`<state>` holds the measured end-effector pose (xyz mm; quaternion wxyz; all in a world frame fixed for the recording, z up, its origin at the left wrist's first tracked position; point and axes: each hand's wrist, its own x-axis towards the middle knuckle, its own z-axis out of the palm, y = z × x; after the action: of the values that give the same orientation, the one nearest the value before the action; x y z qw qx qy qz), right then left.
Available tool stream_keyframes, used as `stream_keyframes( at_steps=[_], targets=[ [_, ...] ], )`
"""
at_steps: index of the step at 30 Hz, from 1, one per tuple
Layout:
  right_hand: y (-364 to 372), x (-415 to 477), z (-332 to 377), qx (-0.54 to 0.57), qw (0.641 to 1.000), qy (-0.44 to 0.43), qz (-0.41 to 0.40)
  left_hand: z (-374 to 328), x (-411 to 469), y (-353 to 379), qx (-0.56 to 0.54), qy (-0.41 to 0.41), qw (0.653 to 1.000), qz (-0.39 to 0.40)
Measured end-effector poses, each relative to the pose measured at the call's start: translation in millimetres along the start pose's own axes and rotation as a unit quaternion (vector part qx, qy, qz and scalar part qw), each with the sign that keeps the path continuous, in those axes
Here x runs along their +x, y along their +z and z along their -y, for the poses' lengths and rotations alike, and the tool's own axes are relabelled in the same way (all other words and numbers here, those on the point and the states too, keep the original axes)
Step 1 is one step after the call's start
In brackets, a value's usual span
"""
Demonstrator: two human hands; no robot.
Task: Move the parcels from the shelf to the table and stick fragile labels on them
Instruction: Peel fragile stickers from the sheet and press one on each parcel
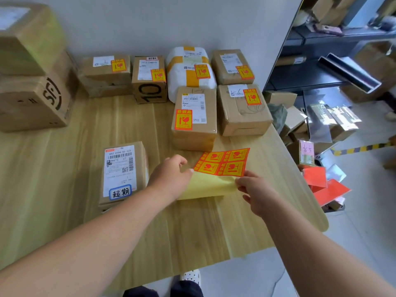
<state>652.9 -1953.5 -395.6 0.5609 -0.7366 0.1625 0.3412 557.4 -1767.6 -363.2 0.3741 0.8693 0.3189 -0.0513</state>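
A sheet of red-and-yellow fragile labels (222, 162) lies curled up from its yellow backing (207, 188) on the wooden table (64, 189). My left hand (171, 174) pinches the sheet's left edge. My right hand (255, 189) pinches its lower right corner. Left of my hands lies a cardboard parcel (123, 174) with a white shipping label and no fragile label. Several parcels farther back carry fragile labels, among them a tall box (194, 118) and a wider box (243, 110).
Large stacked cartons (32, 82) stand at the table's far left. A dark shelf (317, 67) with boxes is at the right. Red scraps (321, 185) and boxes litter the floor beyond the table's right edge.
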Motion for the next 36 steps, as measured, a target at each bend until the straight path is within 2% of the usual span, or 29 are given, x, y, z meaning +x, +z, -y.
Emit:
stream_keyframes(
  at_steps=[6, 9, 14, 18, 23, 26, 29, 30, 32, 33, 36],
  targets=[
    [-25, -35, 13, 0.027, 0.999, -0.032, -0.005, -12, -7, -4, -0.069, -0.066, 0.995, 0.033],
    [-35, -44, 22, 0.066, 0.997, -0.028, 0.032, -18, -11, -3, -0.104, -0.095, 0.988, 0.06],
    [-33, -51, 32, 0.095, 0.991, -0.059, 0.071, -27, -14, -7, -0.216, -0.165, 0.955, 0.119],
    [-26, -56, 40, 0.153, 0.976, -0.07, 0.141, -27, -10, -16, -0.257, -0.179, 0.942, 0.12],
    [-19, -56, 47, 0.153, 0.968, -0.065, 0.186, -23, -14, -30, -0.315, -0.186, 0.92, 0.138],
    [-14, -50, 48, 0.097, 0.982, -0.063, 0.15, -20, -16, -35, -0.343, -0.177, 0.917, 0.101],
    [-5, -44, 49, -0.032, 0.994, -0.099, 0.027, -19, -18, -41, -0.373, -0.155, 0.912, 0.07],
    [-1, -42, 49, -0.089, 0.987, -0.129, -0.034, -19, -18, -42, -0.378, -0.142, 0.913, 0.061],
    [8, -42, 51, -0.216, 0.942, -0.219, -0.133, -19, -20, -43, -0.376, -0.116, 0.918, 0.043],
    [14, -46, 53, -0.247, 0.917, -0.278, -0.144, -20, -22, -43, -0.371, -0.102, 0.922, 0.036],
    [39, -63, 61, -0.248, 0.879, -0.403, -0.062, -24, -26, -41, -0.334, -0.057, 0.941, 0.02]
  ],
)
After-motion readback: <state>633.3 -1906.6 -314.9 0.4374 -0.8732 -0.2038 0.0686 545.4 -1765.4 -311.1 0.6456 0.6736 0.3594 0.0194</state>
